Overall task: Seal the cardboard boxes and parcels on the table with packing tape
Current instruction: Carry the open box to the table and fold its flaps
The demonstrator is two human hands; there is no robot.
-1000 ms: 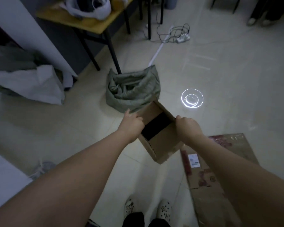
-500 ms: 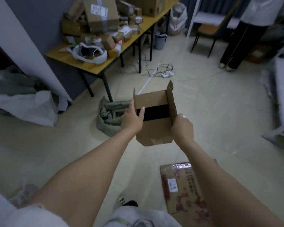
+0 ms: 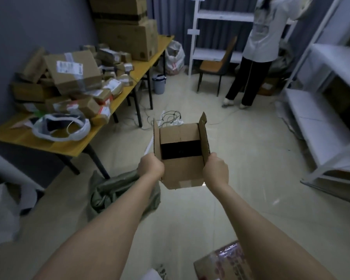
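I hold a small open cardboard box (image 3: 181, 174) in the air in front of me, its flaps standing up and its dark inside showing. My left hand (image 3: 151, 166) grips its left side and my right hand (image 3: 215, 170) grips its right side. To the left stands a yellow table (image 3: 69, 145) piled with several cardboard boxes and parcels (image 3: 73, 74). A white loop of plastic strapping (image 3: 62, 127) lies on the table's near end. No tape roll is visible.
A green sack (image 3: 117, 190) lies on the floor below the box. A flat cardboard sheet (image 3: 224, 263) lies at the bottom right. Another person (image 3: 259, 51) stands at the white shelves (image 3: 214, 31) at the back. A chair (image 3: 216, 65), cables (image 3: 170, 116) and right-hand white shelving (image 3: 319, 122) surround the floor.
I have lifted the box from low over the floor to chest height, and my view has risen from the floor to the table and room. Both hands kept their grip.
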